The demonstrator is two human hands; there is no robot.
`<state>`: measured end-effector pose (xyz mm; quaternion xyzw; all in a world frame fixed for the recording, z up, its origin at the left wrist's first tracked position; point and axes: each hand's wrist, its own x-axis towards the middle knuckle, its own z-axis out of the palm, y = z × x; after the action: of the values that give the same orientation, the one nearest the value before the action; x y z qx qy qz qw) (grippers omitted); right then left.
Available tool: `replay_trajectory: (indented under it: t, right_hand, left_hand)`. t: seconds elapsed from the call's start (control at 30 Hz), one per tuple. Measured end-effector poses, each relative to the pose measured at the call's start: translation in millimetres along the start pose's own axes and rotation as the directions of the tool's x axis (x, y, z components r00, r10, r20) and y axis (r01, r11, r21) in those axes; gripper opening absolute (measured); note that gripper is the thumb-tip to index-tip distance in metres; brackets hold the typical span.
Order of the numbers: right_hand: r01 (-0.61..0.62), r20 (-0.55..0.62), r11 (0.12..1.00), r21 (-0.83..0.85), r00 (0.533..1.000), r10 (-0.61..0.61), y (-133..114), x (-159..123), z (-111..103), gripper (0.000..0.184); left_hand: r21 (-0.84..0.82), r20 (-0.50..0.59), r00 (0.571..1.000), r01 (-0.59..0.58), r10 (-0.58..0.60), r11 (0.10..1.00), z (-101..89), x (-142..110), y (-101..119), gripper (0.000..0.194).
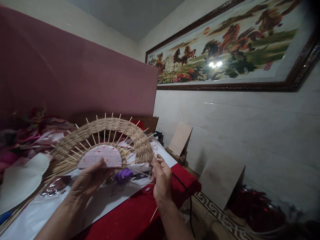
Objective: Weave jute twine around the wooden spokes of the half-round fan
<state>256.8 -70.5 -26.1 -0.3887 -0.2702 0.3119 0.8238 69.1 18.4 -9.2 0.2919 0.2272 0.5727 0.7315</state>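
A half-round woven fan of brown twisted cord on thin pale sticks stands upright above the table. Its lower middle carries a half-circle of pink dotted fabric. My left hand is closed on this fabric base, the thumb on its front and the other fingers mostly behind. At the lower right end of the woven band, my right hand is closed in a pinch on the fan's edge. Whether loose cord is also between those fingers I cannot make out. Stick tips poke out past the band's outer rim.
Left of the fan lie a white pleated fan, a bundle of thin sticks and pink cloth. Purple material and dark scissors rest on the white sheet. The red-covered table edge and a black cable are at right.
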Motion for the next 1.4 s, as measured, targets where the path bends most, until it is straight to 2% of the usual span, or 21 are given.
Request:
replay_trajectory:
  t: [0.13,0.23,0.87,1.0,1.2,1.4]
  right_hand:
    - [-0.04,0.105,0.999,0.005,0.994,0.039,-1,-2,-1,0.036]
    - [-0.102,0.157,0.995,0.02,0.983,0.097,0,-5,3,0.04]
    - [-0.092,0.137,0.996,-0.003,0.986,0.091,3,-5,10,0.033]
    - [-0.096,0.165,0.995,-0.012,0.982,0.096,1,-4,5,0.035]
    - [-0.04,0.134,0.999,-0.034,0.99,0.044,-1,4,-7,0.033]
    - [-0.087,0.223,0.994,-0.072,0.97,0.101,-19,13,-16,0.027]
  left_hand:
    - [-0.035,0.008,1.0,-0.013,0.014,0.999,4.4,-2,1,0.028]
    - [-0.048,-0.025,1.0,0.005,-0.006,0.999,6.6,-4,1,0.026]
    - [-0.059,-0.071,0.997,0.019,-0.023,0.998,11.3,-6,3,0.022]
    - [-0.058,-0.043,0.999,0.01,-0.012,0.998,11.4,-7,5,0.026]
    - [-0.032,-0.04,0.999,0.005,-0.007,0.999,4.3,-4,6,0.035]
    - [-0.006,0.002,0.999,-0.035,0.035,0.999,-4.0,2,7,0.032]
